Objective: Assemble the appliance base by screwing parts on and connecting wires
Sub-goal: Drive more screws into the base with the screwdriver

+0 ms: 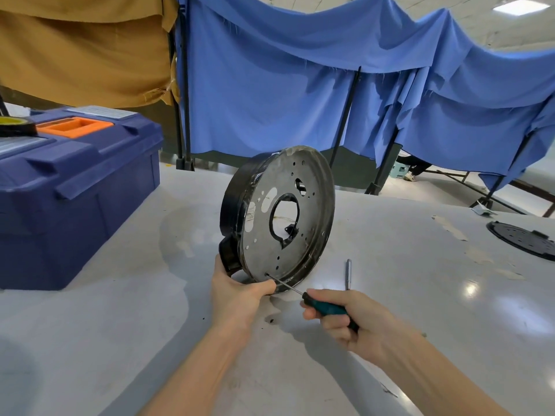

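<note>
Grey table [420, 310] fills the lower view, with a blue cloth screen [270, 85] behind it and a tan cloth [84, 46] at back left. Blue toolbox [75, 190] sits on the table at left, lid down.

Appliance base [279, 214] is mid-table, stood on edge and tilted, lower rim at the tabletop, metal plate facing the camera. Black perforated disc [522, 240] lies flat far right, well apart from the base.

Progress, as a judgement: early to middle. Most small holes in the plate look empty and the disc is not fitted. Thin wires show through the centre opening, but whether they are connected cannot be told. Step in hand is one screw near the plate's lower edge.

Left hand [237, 298] grips the base's bottom rim beside the black lug, thumb across the front, fingers behind, forearm reaching in from below. Right hand [345, 319] is wrapped round the teal handle of the screwdriver [327, 309], wrist low, shaft angled up-left.

Spare metal tool [348, 273] lies just beyond the right hand. The screwdriver tip sits in a hole [266, 274]; the screw itself is too small to see
</note>
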`<action>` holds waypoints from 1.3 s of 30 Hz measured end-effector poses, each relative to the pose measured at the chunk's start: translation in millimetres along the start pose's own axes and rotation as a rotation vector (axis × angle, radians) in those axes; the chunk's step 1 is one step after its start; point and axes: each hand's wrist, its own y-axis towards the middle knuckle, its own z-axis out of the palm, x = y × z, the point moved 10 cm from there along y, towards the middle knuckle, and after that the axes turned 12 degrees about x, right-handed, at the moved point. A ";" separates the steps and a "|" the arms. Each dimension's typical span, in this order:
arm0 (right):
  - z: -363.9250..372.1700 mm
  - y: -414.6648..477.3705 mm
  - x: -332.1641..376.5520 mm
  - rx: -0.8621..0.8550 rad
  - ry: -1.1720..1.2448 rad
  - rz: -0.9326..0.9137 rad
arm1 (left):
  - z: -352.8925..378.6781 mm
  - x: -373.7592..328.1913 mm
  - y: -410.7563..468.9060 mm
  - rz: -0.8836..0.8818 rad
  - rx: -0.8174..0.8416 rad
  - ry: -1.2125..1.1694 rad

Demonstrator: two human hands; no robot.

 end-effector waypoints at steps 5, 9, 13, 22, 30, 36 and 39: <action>-9.6 -11.8 29.2 -0.204 -0.506 -0.197 | 1.6 -0.9 -2.2 -0.003 0.010 0.014; -0.1 -24.7 52.2 -0.352 -0.951 -0.454 | 2.1 -2.8 -2.0 0.008 0.026 0.024; 7.4 -16.6 40.1 -0.236 -0.817 -0.375 | 2.1 -3.5 -1.2 0.010 0.019 0.012; 0.0 -14.5 23.7 -0.129 -0.455 -0.164 | 2.9 -3.0 -3.3 0.013 0.015 0.055; 2.3 -17.3 37.4 -0.233 -0.657 -0.350 | 0.6 -2.5 -0.8 0.009 0.006 0.025; -0.8 -6.4 15.6 -0.090 -0.318 -0.088 | 2.7 -3.7 -2.4 0.015 0.019 -0.012; -3.2 -15.3 35.7 -0.201 -0.517 -0.249 | 2.4 -6.5 -2.9 0.037 0.016 0.018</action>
